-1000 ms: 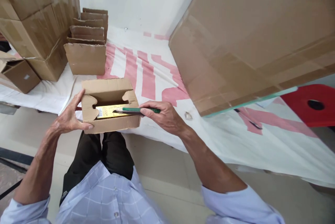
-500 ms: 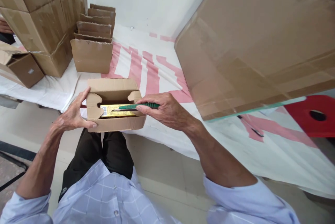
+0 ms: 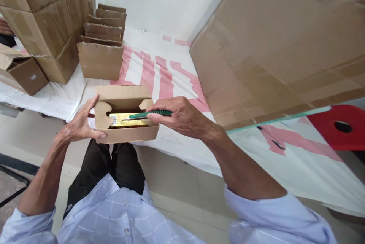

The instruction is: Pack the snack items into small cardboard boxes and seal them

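Left of frame centre, a carton (image 3: 128, 136) is gripped at its left end by the left hand (image 3: 80, 124); a green knife (image 3: 139, 115) is pinched by the right hand (image 3: 184, 117). Carton judged light, crushable; best held at corners.

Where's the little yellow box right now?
In the head view, left of centre, the yellow box lies inside the open brown carton, below the green tool in the right hand.
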A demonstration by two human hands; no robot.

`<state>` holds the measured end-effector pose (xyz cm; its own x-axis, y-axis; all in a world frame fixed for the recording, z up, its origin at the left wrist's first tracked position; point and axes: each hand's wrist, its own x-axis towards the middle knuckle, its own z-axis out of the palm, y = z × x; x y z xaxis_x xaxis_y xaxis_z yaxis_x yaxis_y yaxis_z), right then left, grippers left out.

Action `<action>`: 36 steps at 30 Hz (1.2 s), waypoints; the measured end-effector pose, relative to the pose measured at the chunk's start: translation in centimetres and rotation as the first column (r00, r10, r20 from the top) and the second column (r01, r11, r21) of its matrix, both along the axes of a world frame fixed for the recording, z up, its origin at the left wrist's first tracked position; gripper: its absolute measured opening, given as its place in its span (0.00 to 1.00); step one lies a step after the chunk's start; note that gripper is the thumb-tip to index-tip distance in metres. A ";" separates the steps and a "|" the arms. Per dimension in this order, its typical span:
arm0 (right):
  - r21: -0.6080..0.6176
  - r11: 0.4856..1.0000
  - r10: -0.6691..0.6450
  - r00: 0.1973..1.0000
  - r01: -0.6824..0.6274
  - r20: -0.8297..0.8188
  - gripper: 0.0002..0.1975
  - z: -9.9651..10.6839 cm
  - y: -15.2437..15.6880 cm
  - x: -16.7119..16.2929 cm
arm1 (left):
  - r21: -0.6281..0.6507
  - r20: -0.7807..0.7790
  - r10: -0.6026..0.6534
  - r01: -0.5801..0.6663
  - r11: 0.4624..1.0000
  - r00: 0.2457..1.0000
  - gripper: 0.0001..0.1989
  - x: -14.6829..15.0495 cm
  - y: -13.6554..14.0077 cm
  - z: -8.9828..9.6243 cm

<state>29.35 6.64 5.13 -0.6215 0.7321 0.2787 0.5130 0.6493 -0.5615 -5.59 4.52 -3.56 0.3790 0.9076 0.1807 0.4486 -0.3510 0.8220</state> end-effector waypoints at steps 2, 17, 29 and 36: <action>0.018 1.000 -0.003 1.000 0.002 0.019 0.10 0.1 0.1 -0.1 | 0.003 0.004 0.000 0.000 1.000 1.000 0.70 0.0 0.1 -0.1; 0.037 0.999 -0.023 1.000 0.022 0.015 0.10 -0.2 0.1 0.1 | -0.016 -0.008 0.003 -0.004 1.000 1.000 0.71 0.0 0.1 -0.1; 0.025 0.999 -0.022 1.000 0.021 0.023 0.11 -0.4 1.1 -0.2 | -0.020 -0.005 0.003 -0.003 1.000 1.000 0.72 0.0 0.0 0.0; 0.001 1.000 -0.031 1.000 0.031 -0.003 0.11 -0.9 1.5 -0.2 | -0.018 -0.014 0.008 -0.008 1.000 1.000 0.72 -0.1 0.1 0.0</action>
